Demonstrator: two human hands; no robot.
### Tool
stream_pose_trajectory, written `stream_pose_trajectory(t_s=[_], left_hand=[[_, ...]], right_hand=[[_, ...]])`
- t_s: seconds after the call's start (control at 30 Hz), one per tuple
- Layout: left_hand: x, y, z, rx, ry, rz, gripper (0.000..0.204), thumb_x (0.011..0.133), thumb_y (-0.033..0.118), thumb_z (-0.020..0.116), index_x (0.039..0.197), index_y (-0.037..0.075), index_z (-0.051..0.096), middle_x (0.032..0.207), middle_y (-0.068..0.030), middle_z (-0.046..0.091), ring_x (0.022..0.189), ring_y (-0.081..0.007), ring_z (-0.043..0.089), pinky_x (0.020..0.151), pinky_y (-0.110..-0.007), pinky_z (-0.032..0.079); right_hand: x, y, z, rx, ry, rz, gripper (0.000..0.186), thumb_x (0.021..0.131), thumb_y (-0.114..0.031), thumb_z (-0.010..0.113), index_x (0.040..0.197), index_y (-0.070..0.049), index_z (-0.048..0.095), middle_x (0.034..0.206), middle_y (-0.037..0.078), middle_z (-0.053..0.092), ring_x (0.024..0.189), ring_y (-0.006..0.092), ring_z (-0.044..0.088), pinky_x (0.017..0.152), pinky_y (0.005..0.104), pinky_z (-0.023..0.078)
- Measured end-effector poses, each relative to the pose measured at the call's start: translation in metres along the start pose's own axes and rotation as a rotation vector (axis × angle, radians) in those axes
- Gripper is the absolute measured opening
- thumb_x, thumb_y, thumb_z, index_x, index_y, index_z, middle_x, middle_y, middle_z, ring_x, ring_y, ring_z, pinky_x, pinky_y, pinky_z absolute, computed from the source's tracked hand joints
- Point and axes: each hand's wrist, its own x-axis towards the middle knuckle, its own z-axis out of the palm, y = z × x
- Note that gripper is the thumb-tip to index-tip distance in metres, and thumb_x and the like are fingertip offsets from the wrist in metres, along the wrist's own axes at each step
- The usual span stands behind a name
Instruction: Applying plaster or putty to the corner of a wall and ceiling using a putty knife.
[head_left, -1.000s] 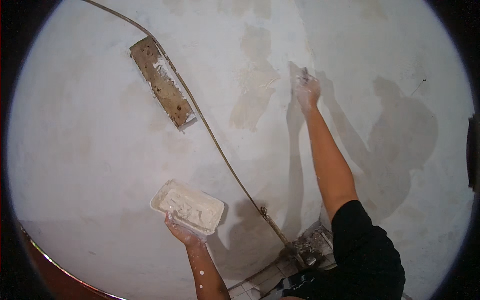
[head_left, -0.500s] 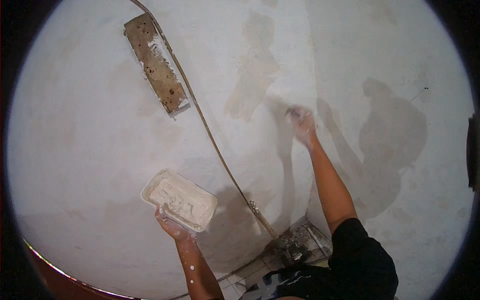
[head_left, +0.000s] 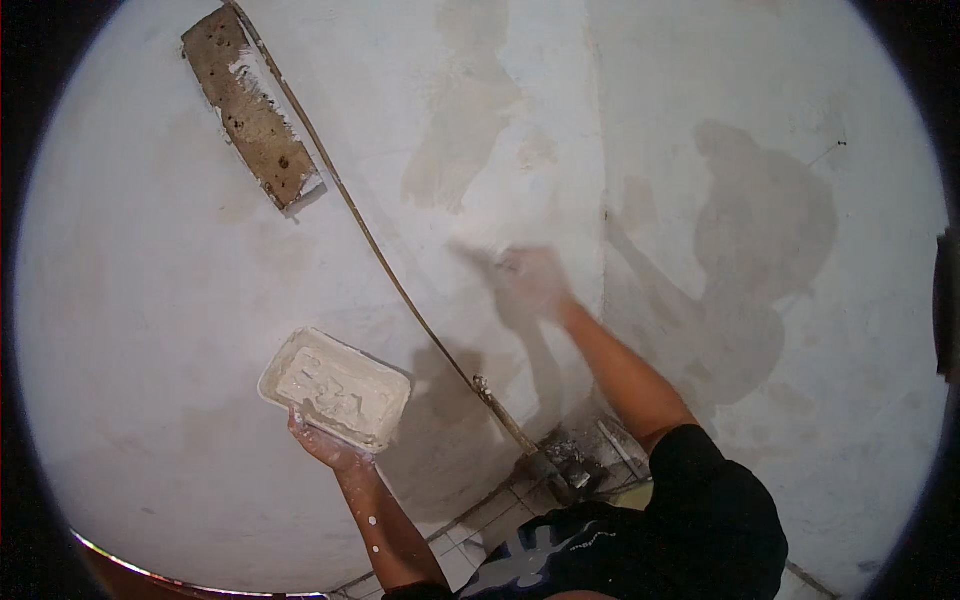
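Observation:
My left hand (head_left: 328,444), specked with white, holds a rectangular white tub (head_left: 391,420) by its near side and underside. Pale, creamy wall putty (head_left: 335,385) fills much of it, its top rough and furrowed. Up and to the right, against the white wall (head_left: 300,290), my right hand (head_left: 535,280) is closed around a putty knife (head_left: 475,256). Motion smears both hand and knife, so the blade's contact with the wall cannot be made out. A damp-looking beige patch (head_left: 465,130) lies on the wall above that hand.
A wooden board (head_left: 250,115) sits on the wall at upper left. Beside it a thin brown pipe or cable (head_left: 375,245) slants down to a thicker pipe (head_left: 510,425). Dark debris (head_left: 575,465) lies in the floor corner by the tiles (head_left: 490,525). A wall corner (head_left: 603,180) runs vertically rightward.
My right hand has swung left and down along the wall with the putty knife. The view has shifted slightly; the tub stays in my left hand.

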Motion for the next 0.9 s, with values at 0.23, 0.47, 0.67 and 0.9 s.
stream_pose_trajectory(t_s=[0.23,0.47,0.67,0.9], left_hand=[[0.000,-0.010,-0.014,-0.008,0.039,0.005,0.062,0.083,0.045,0.044,0.130,0.006,0.034,0.127,-0.0141,0.040,0.113,-0.0310,0.044,0.088,-0.047,0.044],[0.001,-0.006,-0.011,-0.037,0.087,-0.021,0.057,0.082,0.045,0.047,0.124,0.007,0.041,0.122,-0.0103,0.045,0.109,-0.0269,0.047,0.088,-0.043,0.043],[0.008,-0.009,-0.020,0.005,0.173,0.043,0.056,0.083,0.046,0.045,0.124,0.006,0.041,0.120,-0.0104,0.046,0.108,-0.0265,0.047,0.087,-0.041,0.043],[-0.001,-0.015,-0.026,0.002,0.195,0.044,0.057,0.085,0.045,0.040,0.125,0.004,0.039,0.119,-0.0124,0.047,0.107,-0.0276,0.049,0.087,-0.042,0.044]], right_hand=[[0.089,0.043,-0.103,-0.058,0.576,0.470,0.031,0.091,-0.028,0.046,0.111,-0.006,0.055,0.096,0.013,0.060,0.084,0.0139,0.056,0.070,0.0314,0.045],[0.015,-0.047,0.068,-0.071,0.131,-0.065,0.031,0.068,-0.014,0.061,0.097,-0.006,0.064,0.080,0.015,0.064,0.072,0.0320,0.060,0.068,0.0388,0.047],[0.008,-0.019,0.046,-0.043,-0.158,-0.162,0.026,0.072,-0.001,0.062,0.098,0.001,0.064,0.086,0.013,0.065,0.071,0.0175,0.060,0.066,0.0271,0.049],[0.056,-0.052,0.059,0.077,0.385,-0.087,0.027,0.066,-0.005,0.058,0.092,-0.005,0.065,0.071,0.011,0.063,0.060,0.0229,0.060,0.055,0.0313,0.048]])
